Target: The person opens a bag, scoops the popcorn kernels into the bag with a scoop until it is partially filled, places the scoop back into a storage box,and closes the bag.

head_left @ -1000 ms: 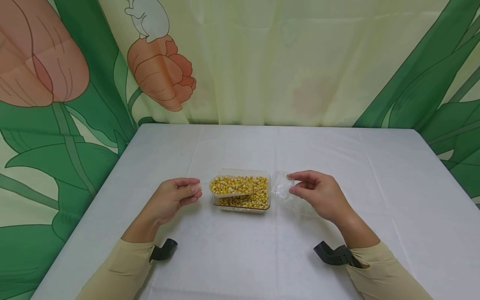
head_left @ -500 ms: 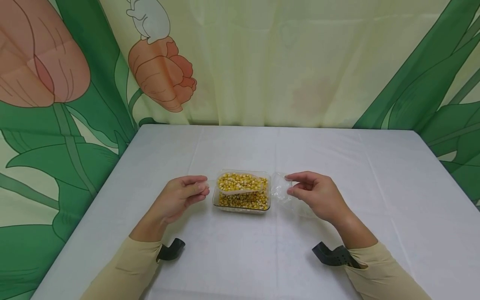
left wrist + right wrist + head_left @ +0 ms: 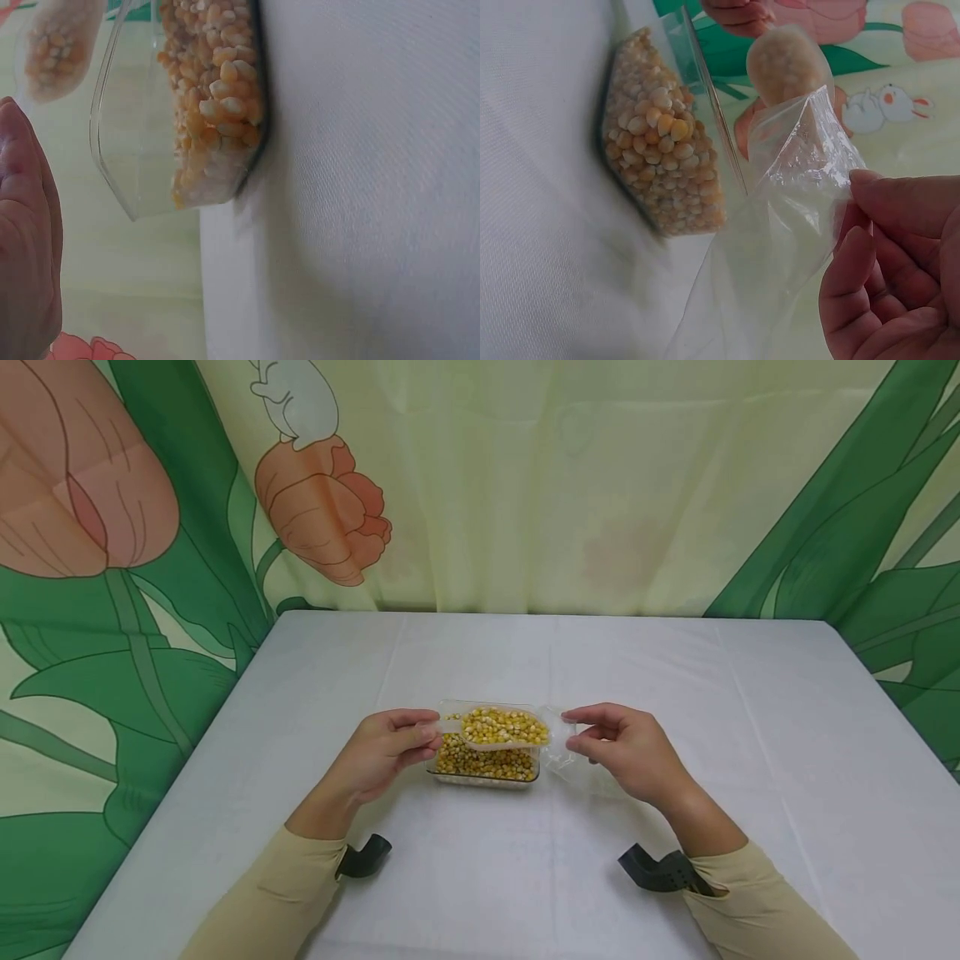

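My left hand pinches the handle of a translucent scoop heaped with yellow corn kernels, held level above a clear rectangular container. Loose kernels lie inside that container, also seen in the left wrist view. On the right, my right hand pinches the edge of a thin clear plastic bag between thumb and fingertips. In the right wrist view the bag hangs down beside the container, and the scoop appears behind the bag's upper edge. Whether the scoop's tip is inside the bag I cannot tell.
A white cloth covers the table. Behind it hangs a curtain printed with tulips, leaves and a rabbit. A black curved piece sits at the left cuff, and another at the right.
My left hand has carried the loaded scoop to the right across the container, up to the bag. The right hand has shifted slightly left with the bag.
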The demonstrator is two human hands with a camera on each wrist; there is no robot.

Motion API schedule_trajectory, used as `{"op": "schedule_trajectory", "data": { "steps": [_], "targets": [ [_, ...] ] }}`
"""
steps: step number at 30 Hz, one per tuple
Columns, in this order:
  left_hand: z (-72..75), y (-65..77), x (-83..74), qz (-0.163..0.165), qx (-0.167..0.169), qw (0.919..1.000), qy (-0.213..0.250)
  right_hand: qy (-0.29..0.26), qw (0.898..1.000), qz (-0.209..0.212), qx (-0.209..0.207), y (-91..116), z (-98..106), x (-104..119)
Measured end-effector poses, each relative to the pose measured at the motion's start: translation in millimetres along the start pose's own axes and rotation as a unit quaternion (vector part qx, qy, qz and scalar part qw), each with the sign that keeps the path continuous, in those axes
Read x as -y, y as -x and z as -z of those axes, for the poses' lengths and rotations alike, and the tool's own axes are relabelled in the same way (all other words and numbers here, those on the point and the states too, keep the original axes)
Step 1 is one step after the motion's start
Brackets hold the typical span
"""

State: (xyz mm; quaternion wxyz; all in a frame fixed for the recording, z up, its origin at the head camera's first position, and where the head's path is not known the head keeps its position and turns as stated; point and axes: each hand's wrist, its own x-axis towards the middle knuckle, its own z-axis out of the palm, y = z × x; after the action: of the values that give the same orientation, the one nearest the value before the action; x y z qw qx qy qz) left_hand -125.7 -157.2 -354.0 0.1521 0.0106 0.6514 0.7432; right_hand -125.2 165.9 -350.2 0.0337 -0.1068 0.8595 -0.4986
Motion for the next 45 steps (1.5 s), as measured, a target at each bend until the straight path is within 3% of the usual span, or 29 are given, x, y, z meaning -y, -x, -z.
{"op": "schedule_trajectory", "data": {
  "steps": [12, 27, 37, 45],
  "targets": [
    [-7.7, -5.0, 3.1, 0.001, 0.007, 0.9998, -0.018, 0.039, 0.999, 0.031, -0.012, -1.7, -4.0, -1.5],
    [-16.6, -5.7, -1.2, 0.008, 0.004, 0.9992, -0.038, 0.063, 0.997, 0.026, -0.027, 2.3, -7.2, 3.8],
    [-22.4, -7.0, -4.7, 0.009, 0.001, 0.9987, -0.051, 0.032, 0.999, 0.039, -0.019, 0.2, -6.7, 0.4],
    [-26.1, -7.6, -7.1, 0.001, -0.001, 0.9982, -0.060, 0.031, 0.999, 0.025, -0.024, -0.5, -5.4, 3.1]
  ]
}}
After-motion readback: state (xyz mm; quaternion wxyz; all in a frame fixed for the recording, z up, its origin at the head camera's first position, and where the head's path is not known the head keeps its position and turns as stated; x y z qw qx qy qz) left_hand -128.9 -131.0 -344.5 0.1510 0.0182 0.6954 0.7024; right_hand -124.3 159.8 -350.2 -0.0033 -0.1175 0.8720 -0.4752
